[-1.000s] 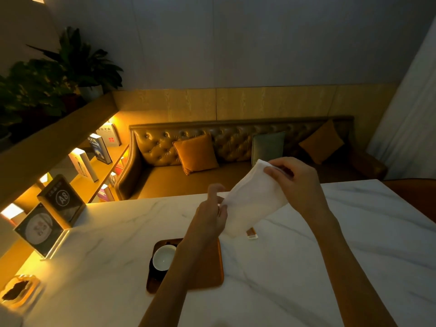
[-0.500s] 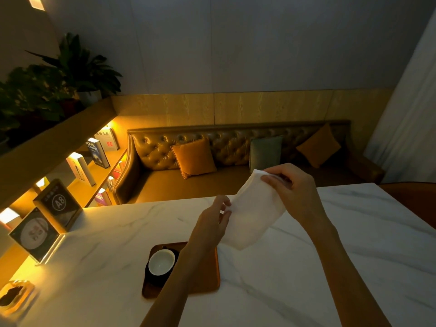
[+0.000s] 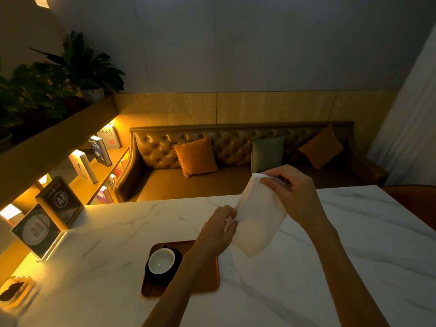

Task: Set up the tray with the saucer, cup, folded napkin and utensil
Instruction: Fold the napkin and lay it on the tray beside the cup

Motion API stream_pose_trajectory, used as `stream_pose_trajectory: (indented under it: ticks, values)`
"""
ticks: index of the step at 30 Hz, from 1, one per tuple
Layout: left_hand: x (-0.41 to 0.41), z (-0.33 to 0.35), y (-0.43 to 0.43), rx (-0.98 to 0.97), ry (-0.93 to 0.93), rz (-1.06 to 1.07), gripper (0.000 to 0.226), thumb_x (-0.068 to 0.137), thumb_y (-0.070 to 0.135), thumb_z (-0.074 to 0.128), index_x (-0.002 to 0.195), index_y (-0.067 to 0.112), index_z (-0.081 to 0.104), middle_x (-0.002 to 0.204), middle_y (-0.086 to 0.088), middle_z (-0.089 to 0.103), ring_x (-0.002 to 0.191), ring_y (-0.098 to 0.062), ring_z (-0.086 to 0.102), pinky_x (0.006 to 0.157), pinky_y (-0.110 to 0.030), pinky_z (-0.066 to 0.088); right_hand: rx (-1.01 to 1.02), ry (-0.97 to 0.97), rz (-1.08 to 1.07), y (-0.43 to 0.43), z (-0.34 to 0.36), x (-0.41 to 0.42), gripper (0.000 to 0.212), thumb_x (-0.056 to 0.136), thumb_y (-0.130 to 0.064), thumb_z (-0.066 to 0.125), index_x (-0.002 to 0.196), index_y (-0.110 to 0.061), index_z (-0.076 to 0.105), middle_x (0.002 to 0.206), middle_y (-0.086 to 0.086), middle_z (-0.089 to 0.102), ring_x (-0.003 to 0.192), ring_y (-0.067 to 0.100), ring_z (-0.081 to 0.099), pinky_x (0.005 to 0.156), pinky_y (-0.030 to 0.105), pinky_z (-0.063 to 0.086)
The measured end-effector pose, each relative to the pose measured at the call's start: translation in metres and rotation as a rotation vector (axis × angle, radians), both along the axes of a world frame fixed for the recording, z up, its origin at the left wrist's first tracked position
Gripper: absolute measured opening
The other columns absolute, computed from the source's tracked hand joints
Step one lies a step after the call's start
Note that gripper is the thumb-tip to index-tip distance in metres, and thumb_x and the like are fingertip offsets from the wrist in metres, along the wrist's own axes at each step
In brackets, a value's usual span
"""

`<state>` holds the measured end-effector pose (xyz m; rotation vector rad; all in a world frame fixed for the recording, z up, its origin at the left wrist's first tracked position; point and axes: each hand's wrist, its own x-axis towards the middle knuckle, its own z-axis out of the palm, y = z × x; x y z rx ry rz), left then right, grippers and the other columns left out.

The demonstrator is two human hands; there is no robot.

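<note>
Both hands hold a white napkin in the air above the marble table. My right hand pinches its top corner, and my left hand grips its left edge lower down. The napkin hangs as a narrow, partly folded sheet. Below my left forearm lies a brown wooden tray. On the tray's left part a white cup stands on a dark saucer. No utensil shows; the forearm covers part of the tray.
The white marble table stretches right and toward me. At its left edge stand a framed card and an A8 sign. A small amber dish sits at front left. A leather sofa lies beyond.
The napkin has been drawn narrower between my hands, and my left fingers have closed on its edge. A small object seen on the table behind the napkin is now hidden.
</note>
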<state>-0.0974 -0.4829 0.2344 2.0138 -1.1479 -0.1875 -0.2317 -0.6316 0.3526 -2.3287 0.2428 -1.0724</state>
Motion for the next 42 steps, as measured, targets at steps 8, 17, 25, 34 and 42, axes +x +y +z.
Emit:
stream_pose_trajectory:
  ticks: [8, 17, 25, 34, 42]
  values:
    - [0.003, -0.011, 0.01, 0.033, 0.103, -0.007, 0.012, 0.098, 0.026, 0.053, 0.106, 0.017, 0.054, 0.115, -0.003, 0.057, 0.097, -0.016, 0.06, 0.087, -0.033, 0.058, 0.046, 0.022, -0.049, -0.008, 0.0, 0.002, 0.024, 0.085, -0.022, 0.067, 0.107, -0.012, 0.067, 0.102, 0.001, 0.069, 0.085, 0.005, 0.061, 0.072, 0.015, 0.047]
    - [0.007, -0.01, 0.029, -0.007, 0.156, 0.014, 0.007, 0.098, 0.022, 0.052, 0.1, 0.02, 0.046, 0.1, -0.002, 0.06, 0.084, -0.018, 0.061, 0.074, -0.03, 0.056, 0.207, 0.048, -0.143, -0.022, -0.004, -0.011, 0.021, 0.088, -0.029, 0.063, 0.108, -0.025, 0.063, 0.096, -0.01, 0.064, 0.086, 0.004, 0.06, 0.065, 0.02, 0.047]
    - [0.029, 0.027, 0.047, -0.031, -0.107, 0.024, 0.009, 0.097, 0.018, 0.052, 0.105, 0.014, 0.053, 0.093, 0.007, 0.055, 0.072, -0.002, 0.051, 0.062, -0.009, 0.04, 0.46, 0.047, -0.25, -0.039, -0.03, -0.022, 0.022, 0.091, -0.033, 0.059, 0.111, -0.023, 0.057, 0.106, -0.001, 0.061, 0.089, 0.014, 0.058, 0.065, 0.026, 0.048]
    - [0.047, 0.043, 0.06, 0.119, -0.003, -0.131, 0.021, 0.096, 0.027, 0.057, 0.111, 0.034, 0.045, 0.096, 0.024, 0.051, 0.084, -0.002, 0.061, 0.063, -0.009, 0.048, 0.539, 0.061, -0.282, -0.041, -0.046, -0.022, 0.023, 0.094, -0.033, 0.054, 0.114, -0.023, 0.052, 0.105, -0.001, 0.057, 0.083, 0.007, 0.055, 0.056, 0.023, 0.043]
    - [0.034, -0.019, 0.055, -0.152, 0.392, 0.003, 0.017, 0.104, 0.03, 0.038, 0.099, 0.02, 0.051, 0.104, -0.011, 0.055, 0.098, -0.028, 0.058, 0.083, -0.043, 0.056, 0.39, 0.093, -0.118, -0.027, -0.034, -0.022, 0.015, 0.094, -0.03, 0.054, 0.107, -0.034, 0.05, 0.096, -0.019, 0.058, 0.085, 0.007, 0.06, 0.059, 0.021, 0.046]
